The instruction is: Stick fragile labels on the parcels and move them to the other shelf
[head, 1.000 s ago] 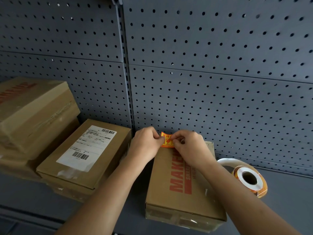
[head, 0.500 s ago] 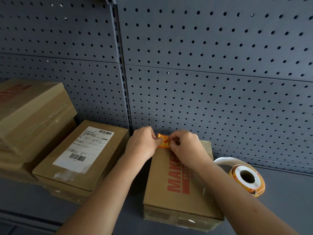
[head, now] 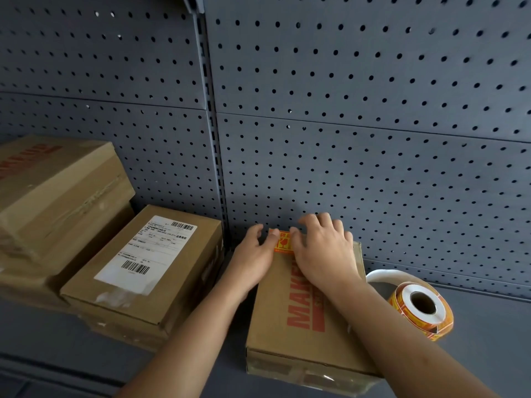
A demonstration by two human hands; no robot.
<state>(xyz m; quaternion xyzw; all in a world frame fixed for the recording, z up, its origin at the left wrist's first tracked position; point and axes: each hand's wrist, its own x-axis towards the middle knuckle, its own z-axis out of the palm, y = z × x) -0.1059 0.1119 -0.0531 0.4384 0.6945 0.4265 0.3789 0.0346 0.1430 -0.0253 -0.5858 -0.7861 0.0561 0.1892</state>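
I count four cardboard boxes on this grey shelf [head: 488, 354], all closed, so I cannot tell what is in them. At the left edge of the frame two are stacked: the top box [head: 57, 182], with red lettering, lies on a lower box [head: 23, 282] that is mostly hidden. Just right of them, lower left of centre, sits the third box [head: 178, 282], carrying one white shipping label with barcodes. Behind everything stands the perforated pegboard wall [head: 344, 139].

At bottom centre is the fourth, the parcel [head: 330, 349] with red print along its top. One orange fragile label [head: 283, 242] lies on its far end, near the wall. My two hands meet over it. My left hand [head: 253, 254] rests at the parcel's far left corner, fingers fairly straight, thumb touching the label's left edge. My right hand [head: 321, 254] is spread flat on the parcel top, fingers fanned, its inner fingers on the label's right side.

At lower right, just beside the parcel, one label roll [head: 422, 308] stands on the shelf, a strip of white backing curling off towards the parcel.
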